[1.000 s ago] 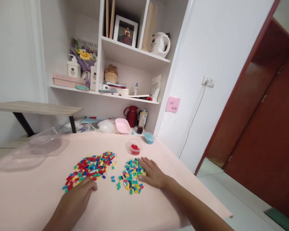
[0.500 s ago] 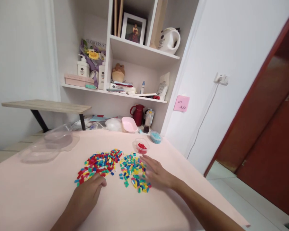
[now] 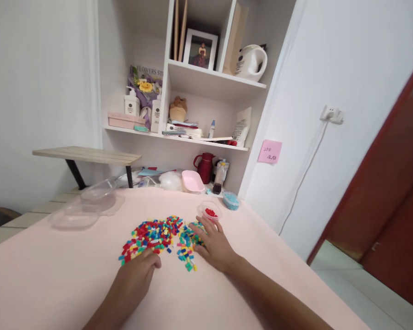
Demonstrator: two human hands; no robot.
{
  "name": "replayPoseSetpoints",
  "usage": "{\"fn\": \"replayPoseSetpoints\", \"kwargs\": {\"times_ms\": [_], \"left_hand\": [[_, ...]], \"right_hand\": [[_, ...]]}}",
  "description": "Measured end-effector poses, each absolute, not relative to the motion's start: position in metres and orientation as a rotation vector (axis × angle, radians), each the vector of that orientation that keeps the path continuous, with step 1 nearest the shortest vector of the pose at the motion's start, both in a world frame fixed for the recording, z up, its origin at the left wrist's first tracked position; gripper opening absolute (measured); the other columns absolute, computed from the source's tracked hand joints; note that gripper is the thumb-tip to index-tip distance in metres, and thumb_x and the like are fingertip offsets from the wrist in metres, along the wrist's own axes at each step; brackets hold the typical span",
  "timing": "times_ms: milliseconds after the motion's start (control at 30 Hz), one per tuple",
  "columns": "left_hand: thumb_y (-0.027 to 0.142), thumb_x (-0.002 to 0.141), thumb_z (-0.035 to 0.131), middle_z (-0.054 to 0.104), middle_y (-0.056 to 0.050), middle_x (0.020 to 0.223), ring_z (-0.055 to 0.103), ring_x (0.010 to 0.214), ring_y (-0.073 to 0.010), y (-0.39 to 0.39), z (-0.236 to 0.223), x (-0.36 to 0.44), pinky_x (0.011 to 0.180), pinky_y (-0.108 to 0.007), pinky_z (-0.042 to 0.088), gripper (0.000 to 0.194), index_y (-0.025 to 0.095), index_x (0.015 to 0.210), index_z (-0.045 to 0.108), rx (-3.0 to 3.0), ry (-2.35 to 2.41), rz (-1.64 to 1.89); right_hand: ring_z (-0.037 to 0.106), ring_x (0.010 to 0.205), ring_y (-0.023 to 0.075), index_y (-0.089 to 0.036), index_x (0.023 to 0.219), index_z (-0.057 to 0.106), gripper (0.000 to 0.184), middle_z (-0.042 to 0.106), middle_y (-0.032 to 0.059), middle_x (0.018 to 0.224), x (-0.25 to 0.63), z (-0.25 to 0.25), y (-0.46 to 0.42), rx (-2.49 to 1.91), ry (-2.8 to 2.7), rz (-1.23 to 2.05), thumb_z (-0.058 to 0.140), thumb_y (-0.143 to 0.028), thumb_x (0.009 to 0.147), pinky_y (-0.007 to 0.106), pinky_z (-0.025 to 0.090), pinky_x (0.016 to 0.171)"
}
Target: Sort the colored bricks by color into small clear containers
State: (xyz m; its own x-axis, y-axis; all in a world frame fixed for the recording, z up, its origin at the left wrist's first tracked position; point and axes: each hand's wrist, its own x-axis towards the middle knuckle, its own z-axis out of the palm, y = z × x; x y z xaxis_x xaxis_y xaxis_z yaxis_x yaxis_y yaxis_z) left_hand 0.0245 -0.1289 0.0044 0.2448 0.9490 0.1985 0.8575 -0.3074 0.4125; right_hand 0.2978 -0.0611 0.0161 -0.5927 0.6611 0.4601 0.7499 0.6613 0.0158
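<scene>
Small building bricks in many colours lie in two heaps on the pink tabletop. My left hand [image 3: 137, 271] rests at the near edge of the left heap of bricks [image 3: 151, 233], which has many red pieces. Its fingers are curled in, and whatever they may hold is hidden. Over the right heap of bricks [image 3: 185, 250] lies my right hand [image 3: 213, 245], palm down with fingers spread, covering part of it. Just beyond its fingertips stands a clear tub [image 3: 219, 211] with red bricks [image 3: 211, 212] in it.
A tub of light blue bits [image 3: 231, 200] stands at the table's back right. Clear plastic containers [image 3: 75, 219] sit at the left, near a small raised wooden shelf [image 3: 89, 155]. Along the back are a pink dish [image 3: 192, 181], a red jug [image 3: 205, 168] and a bottle [image 3: 219, 178].
My right hand has moved over the right heap, fingers now spread, and covers more of its bricks. My left hand stays by the left heap. The camera view has shifted slightly.
</scene>
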Motion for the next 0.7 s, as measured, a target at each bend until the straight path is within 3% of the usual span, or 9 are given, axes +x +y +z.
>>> {"fn": "replayPoseSetpoints", "kwargs": {"times_ms": [200, 300, 467, 700], "left_hand": [[0.012, 0.088, 0.031, 0.067, -0.003, 0.098, 0.063, 0.087, -0.0165, -0.131, 0.004, 0.026, 0.076, -0.028, 0.044, 0.032, 0.024, 0.088, 0.061, 2.337, 1.646, 0.678], [0.012, 0.088, 0.032, 0.067, -0.003, 0.098, 0.064, 0.087, -0.0168, -0.132, 0.005, 0.026, 0.076, -0.028, 0.044, 0.032, 0.023, 0.088, 0.061, 2.335, 1.646, 0.692], [0.012, 0.088, 0.032, 0.067, -0.003, 0.099, 0.064, 0.084, -0.0159, -0.135, 0.007, 0.026, 0.075, -0.027, 0.045, 0.032, 0.023, 0.087, 0.062, 2.317, 1.673, 0.684], [0.012, 0.087, 0.034, 0.067, -0.002, 0.097, 0.065, 0.084, -0.0157, -0.134, 0.007, 0.026, 0.074, -0.027, 0.045, 0.031, 0.024, 0.087, 0.063, 2.318, 1.672, 0.689]], "right_hand": [[0.038, 0.132, 0.0264, -0.032, 0.119, 0.059, 0.031, 0.056, 0.0019, 0.136, 0.251, 0.014, -0.081, -0.724, -2.548, -0.23, 0.056, -0.043, 0.09, 0.051, 0.011, 0.114], [0.046, 0.124, 0.0225, -0.031, 0.108, 0.063, 0.018, 0.065, -0.0004, 0.121, 0.24, 0.008, -0.077, -0.689, -2.559, -0.2, 0.052, -0.033, 0.094, 0.048, 0.015, 0.112], [0.055, 0.099, 0.0206, -0.023, 0.089, 0.065, 0.014, 0.069, 0.0033, 0.098, 0.255, 0.002, -0.056, -0.958, -2.451, -0.202, 0.052, -0.022, 0.094, 0.042, 0.032, 0.098], [0.055, 0.096, 0.0229, -0.023, 0.081, 0.069, 0.016, 0.069, 0.0036, 0.091, 0.252, 0.012, -0.045, -1.231, -2.249, -0.034, 0.057, -0.016, 0.086, 0.037, 0.036, 0.087]]}}
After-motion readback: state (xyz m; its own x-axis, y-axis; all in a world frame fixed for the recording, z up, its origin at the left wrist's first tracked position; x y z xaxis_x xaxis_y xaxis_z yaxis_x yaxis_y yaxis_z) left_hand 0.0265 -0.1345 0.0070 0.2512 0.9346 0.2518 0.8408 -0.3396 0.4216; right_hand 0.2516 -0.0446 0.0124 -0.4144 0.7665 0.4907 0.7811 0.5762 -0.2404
